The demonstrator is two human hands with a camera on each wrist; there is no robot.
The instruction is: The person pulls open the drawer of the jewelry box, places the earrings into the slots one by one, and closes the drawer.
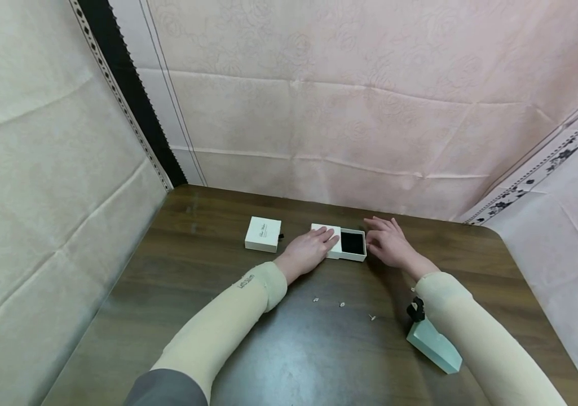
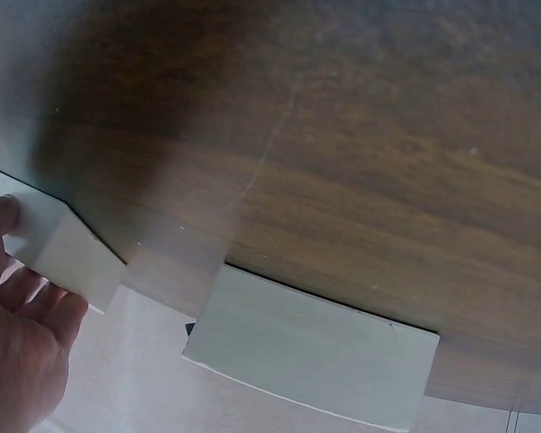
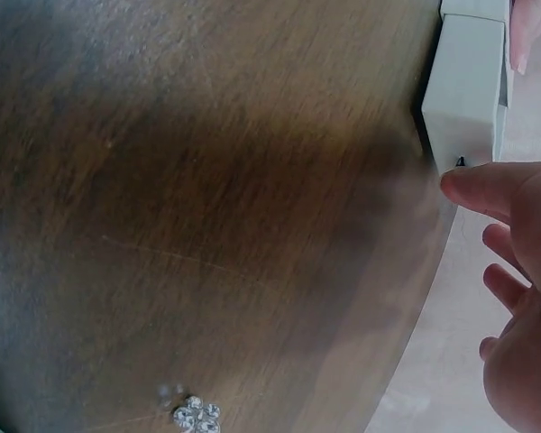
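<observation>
between the two hands lies a white box (image 1: 336,249), its drawer (image 1: 353,257) pulled partly out toward the right, with a dark lining exposed. the box's cover is gripped by the left hand (image 1: 309,251), thumb on one face and fingers bent over the edge. the end of the drawer is met by the thumb of the right hand (image 1: 390,245), right beside a small black tab (image 3: 461,162); whether the tab is pinched cannot be told, and the other fingers are held off the box.

if the cover is squeezed too hard by the left hand, the drawer could be jammed, or the thin walls bent. if the drawer is drawn too far by the right hand, it could be freed all at once and tipped. with a slack left grip, the whole box could be dragged along instead.

nearer the body than both hands, tiny shiny pieces (image 1: 342,304) are scattered on the table (image 1: 268,361); being so small, they could be brushed away or lost under a passing cuff. most exposed, it seems, is the piece by the right sleeve (image 1: 476,338). a green box (image 1: 435,344) with a black bow (image 1: 415,310), beside that same sleeve, could be knocked by a lowered arm. to the left of the left hand, a second white box (image 1: 263,232) could be nudged by a backward swing.
</observation>
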